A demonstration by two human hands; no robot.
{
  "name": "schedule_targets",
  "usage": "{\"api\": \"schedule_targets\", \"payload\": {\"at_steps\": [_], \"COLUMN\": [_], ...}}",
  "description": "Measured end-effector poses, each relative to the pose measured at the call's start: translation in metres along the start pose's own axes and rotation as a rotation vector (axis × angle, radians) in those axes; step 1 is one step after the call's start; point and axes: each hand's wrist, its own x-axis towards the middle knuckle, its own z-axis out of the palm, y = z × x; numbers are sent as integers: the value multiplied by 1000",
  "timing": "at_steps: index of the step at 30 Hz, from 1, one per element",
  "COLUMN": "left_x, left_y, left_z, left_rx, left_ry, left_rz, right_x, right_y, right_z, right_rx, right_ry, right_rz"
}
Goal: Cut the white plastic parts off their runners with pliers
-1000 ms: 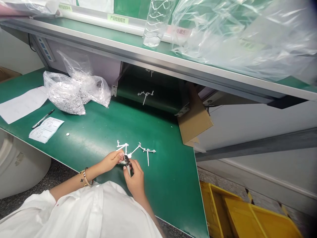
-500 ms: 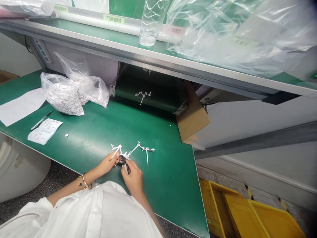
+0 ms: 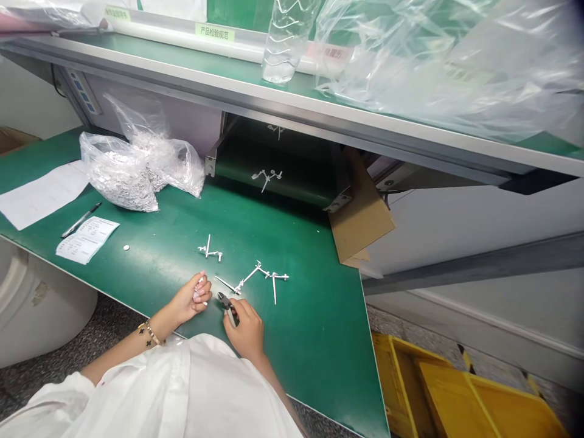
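The left hand (image 3: 189, 298) curls around small white plastic pieces (image 3: 199, 290) near the bench's (image 3: 310, 340) front edge; the right hand (image 3: 247, 328) grips side cutters (image 3: 227, 304). White plastic sprues (image 3: 250, 275) lie just beyond. Filled clear bags (image 3: 125, 179) sit toward the back left corner.

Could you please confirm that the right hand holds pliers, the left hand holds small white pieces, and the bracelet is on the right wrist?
Not quite: the head view shows the bracelet on the left wrist. The right hand does hold pliers, and the left hand holds small white pieces.
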Motion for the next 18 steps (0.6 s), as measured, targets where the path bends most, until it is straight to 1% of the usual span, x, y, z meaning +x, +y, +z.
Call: {"api": "schedule_targets", "payload": {"at_steps": [2,7,9,10,12,13,14,17,18], "left_x": [1,6,11,14,21,25,29,41,45], "left_y": [3,9,12,14,20,23,27,36,38], "left_z": [1,6,8,9,11,13,16,28,32], "left_rx": [-61,-114,-82,-32,170,330,529,1207,1402], "left_ry": [7,59,54,49,69,104,150,322,370], "left_rz": [24,57,93,108,129,154,200,417,477], "right_x": [0,0,0,0,0,1,1,1,1], "right_y": [1,2,2,2,2,2,2,2,2], "right_z": [1,2,2,1,1,1,0,0,0], "right_rx": [14,40,51,56,63,65,65,56,52], "right_ry": [8,-4,-15,-18,-24,-24,-23,-9,-2], "right_rz": [-17,-1,2,2,1,-4,-8,-20,-22]}}
